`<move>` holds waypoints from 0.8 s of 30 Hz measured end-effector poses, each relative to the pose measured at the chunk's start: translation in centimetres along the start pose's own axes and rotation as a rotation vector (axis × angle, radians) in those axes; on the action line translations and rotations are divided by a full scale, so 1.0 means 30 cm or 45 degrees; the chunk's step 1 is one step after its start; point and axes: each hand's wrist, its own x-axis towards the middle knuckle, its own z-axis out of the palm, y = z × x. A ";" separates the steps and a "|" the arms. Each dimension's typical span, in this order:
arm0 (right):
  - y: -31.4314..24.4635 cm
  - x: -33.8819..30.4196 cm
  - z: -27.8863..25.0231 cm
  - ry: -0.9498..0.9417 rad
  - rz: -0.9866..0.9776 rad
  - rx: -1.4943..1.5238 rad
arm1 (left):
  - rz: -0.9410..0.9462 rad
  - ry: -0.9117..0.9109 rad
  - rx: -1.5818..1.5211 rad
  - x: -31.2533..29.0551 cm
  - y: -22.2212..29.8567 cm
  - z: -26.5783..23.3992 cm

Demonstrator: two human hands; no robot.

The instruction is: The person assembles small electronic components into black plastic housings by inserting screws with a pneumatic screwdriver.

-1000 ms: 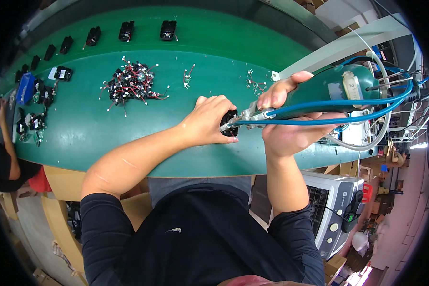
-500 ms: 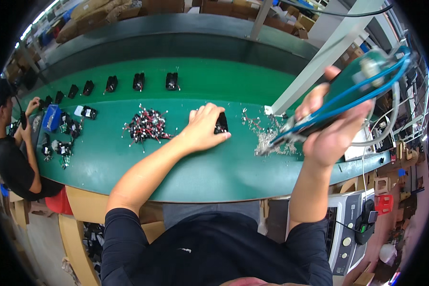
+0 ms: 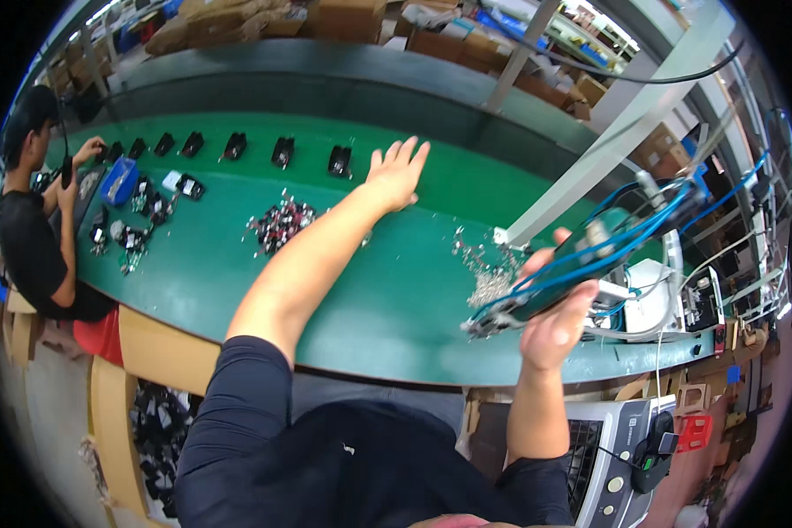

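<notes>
My left hand (image 3: 397, 176) reaches over the far green strip with its fingers stretched out and spread. What lies under its palm is hidden. Just left of it sits a black plastic housing (image 3: 340, 162), the nearest of several in a row. In my right hand (image 3: 554, 321) is a dark hand tool (image 3: 580, 255) fitted with blue hoses, its metal tip pointing down-left over the table. Beside that tip lies a heap of small silvery bits (image 3: 491, 287). A pile of small parts with red and black wires (image 3: 281, 223) lies left of centre, partly behind my left forearm.
A slanted metal post (image 3: 580, 163) rises at the right behind the tool. Cables and white equipment (image 3: 651, 299) stand at the right end. Far left, a person (image 3: 40, 211) works near a blue bin (image 3: 120, 181) and loose circuit parts (image 3: 132, 238).
My left hand has left the black housing's earlier spot and moved to the far strip; that housing no longer shows there. My right hand has lowered the tool nearer me. The view has shifted.
</notes>
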 end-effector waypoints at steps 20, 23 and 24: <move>0.589 -0.106 0.629 -0.779 -0.370 -0.885 | -1.853 -0.137 0.292 -2.162 -0.104 -0.254; 0.637 -0.111 0.679 -0.833 -0.372 -0.957 | -1.767 -0.044 0.173 -2.219 -0.079 -0.211; 0.628 -0.107 0.680 -0.789 -0.379 -1.041 | -1.759 -0.018 0.123 -2.185 -0.077 -0.217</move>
